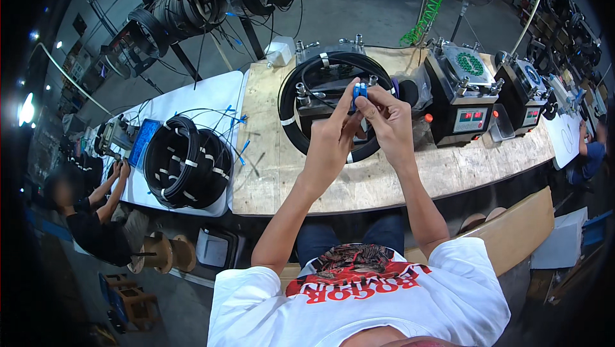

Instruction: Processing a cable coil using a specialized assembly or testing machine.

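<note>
Both my hands are raised together over the wooden table. Between their fingertips is a small blue cable connector [359, 93]. My left hand [331, 130] pinches it from the left side, and my right hand [391, 121] grips it from the right with thumb and fingers. Directly beneath them lies a large coil of black cable [287, 130], bound with white ties, around a dark machine with metal clamps [310, 98]. My hands hide part of the coil and the machine.
Two dark boxy machines with red displays [473, 120] [531, 116] stand to the right. Several black cable coils [186, 164] with blue ends lie on the white table [238, 100] at left. A co-worker [96, 219] works at far left, another person [590, 155] at far right.
</note>
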Demonstrator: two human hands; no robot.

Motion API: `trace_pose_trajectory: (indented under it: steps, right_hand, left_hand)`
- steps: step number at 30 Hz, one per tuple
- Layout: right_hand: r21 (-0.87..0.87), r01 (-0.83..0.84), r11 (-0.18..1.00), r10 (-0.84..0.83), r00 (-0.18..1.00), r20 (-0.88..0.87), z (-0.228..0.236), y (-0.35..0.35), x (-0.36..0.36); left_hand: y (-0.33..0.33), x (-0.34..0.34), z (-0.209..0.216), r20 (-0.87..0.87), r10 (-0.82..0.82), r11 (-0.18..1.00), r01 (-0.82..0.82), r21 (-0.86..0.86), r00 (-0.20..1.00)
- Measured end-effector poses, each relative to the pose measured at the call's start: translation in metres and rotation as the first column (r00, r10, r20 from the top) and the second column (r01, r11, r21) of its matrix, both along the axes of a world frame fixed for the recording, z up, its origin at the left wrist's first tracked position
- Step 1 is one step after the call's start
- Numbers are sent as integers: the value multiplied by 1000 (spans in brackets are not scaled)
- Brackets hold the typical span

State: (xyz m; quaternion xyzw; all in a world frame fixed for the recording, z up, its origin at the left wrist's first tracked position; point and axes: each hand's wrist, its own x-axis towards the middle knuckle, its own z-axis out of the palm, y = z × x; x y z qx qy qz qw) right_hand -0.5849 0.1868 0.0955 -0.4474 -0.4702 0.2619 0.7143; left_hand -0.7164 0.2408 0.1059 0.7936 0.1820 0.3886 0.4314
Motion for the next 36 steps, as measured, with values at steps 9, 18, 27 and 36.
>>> trace_pose_trajectory:
  steps: [9,18,27,36]
  right_hand:
    - [26,16,1000,-15,998,-61,-12,-5,1]
    - [-80,-102,992,105,994,33,-14,-21,11]
    - [-171,-70,983,70,998,-7,-2,-29,4]
    - [-215,-54,975,83,988,127,-5,-37,21]
  left_hand:
    - [4,-2,-18,47,107,955,-115,275,993]
    - [13,-7,-23,65,44,864,-71,498,997]
    - [10,0,-35,87,-19,962,-6,272,996]
    - [5,-15,-35,10,357,658,-259,708,934]
